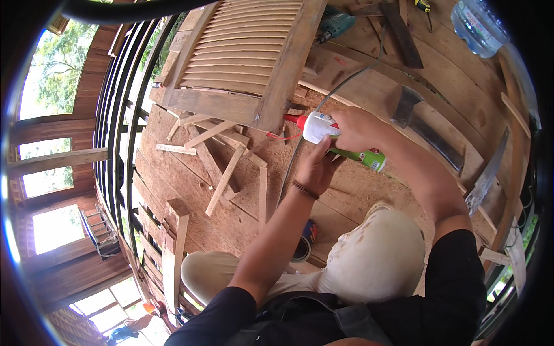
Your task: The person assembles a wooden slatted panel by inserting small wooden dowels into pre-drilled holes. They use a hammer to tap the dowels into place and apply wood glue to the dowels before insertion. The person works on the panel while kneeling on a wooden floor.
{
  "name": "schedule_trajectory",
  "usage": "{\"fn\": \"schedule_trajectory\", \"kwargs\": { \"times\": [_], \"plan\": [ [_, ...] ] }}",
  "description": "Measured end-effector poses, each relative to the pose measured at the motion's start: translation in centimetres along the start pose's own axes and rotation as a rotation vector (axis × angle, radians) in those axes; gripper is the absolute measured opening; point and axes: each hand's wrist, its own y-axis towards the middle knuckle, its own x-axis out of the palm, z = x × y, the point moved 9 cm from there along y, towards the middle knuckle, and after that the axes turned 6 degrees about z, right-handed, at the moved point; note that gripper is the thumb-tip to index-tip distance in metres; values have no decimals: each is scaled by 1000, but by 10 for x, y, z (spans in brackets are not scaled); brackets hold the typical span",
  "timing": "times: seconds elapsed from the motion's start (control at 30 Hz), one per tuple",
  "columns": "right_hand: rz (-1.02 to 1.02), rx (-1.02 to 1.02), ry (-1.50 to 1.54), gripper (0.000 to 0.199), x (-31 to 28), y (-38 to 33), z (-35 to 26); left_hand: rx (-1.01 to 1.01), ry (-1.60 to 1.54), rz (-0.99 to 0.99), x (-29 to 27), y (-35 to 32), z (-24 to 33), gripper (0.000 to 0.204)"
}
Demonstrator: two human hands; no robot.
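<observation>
Plank floor [358, 190] of rough brown wood is seen under everything, littered with thin offcut wooden strips [222, 181]. Slatted wooden shutter panel [242, 57], louvred, with a stiff heavy-looking frame, is laid flat at the top. Steel axe head with dark handle [424, 124] is lying right of the hands; clear plastic water bottle [476, 23] and teal power drill [334, 23] are further back. A grey cable [346, 83] is run toward the hands.

White plastic glue bottle with red nozzle [314, 126] is held near the shutter's lower corner, nozzle pointed at the frame. Right hand [358, 130] is clenched around the bottle body. Left hand [314, 167] is placed just under it; whether its fingers are closed on anything cannot be told. A green cylindrical can [366, 157] is poking out beneath the right wrist.

Bottle judged light, squeezable, smooth-walled, possibly slick; best gripped mid-body, clear of the nozzle.
</observation>
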Motion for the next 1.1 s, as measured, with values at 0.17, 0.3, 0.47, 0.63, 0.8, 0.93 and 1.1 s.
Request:
{"fn": "schedule_trajectory", "kwargs": {
  "times": [0.17, 0.3, 0.47, 0.63, 0.8, 0.93, 1.1],
  "plan": [
    [32, 22, -2, 59, -10, -15, -1, 70, -39, 7, 9, 13, 6, 43],
    [324, -7, 45, 70, -25, -70, 26, 146, -4, 114, 2, 10, 4, 47],
    [192, 210, 325, 67, 2, -81, 48, 167, -83, -19, -1, 12, -4, 52],
    [244, 214, 412, 57, 8, -82, 55, 134, -28, 1, 2, 11, -5, 47],
    [241, 232, 377, 50, 8, -80, 53, 168, -28, 69, -4, 13, -8, 45],
    [252, 236, 344, 50, 5, -81, 51, 181, -35, 89, 2, 10, -7, 36],
    [236, 221, 256, 54, -6, -84, 34, 34, -184, -30, 15, 4, -10, 40]
  ]
}}
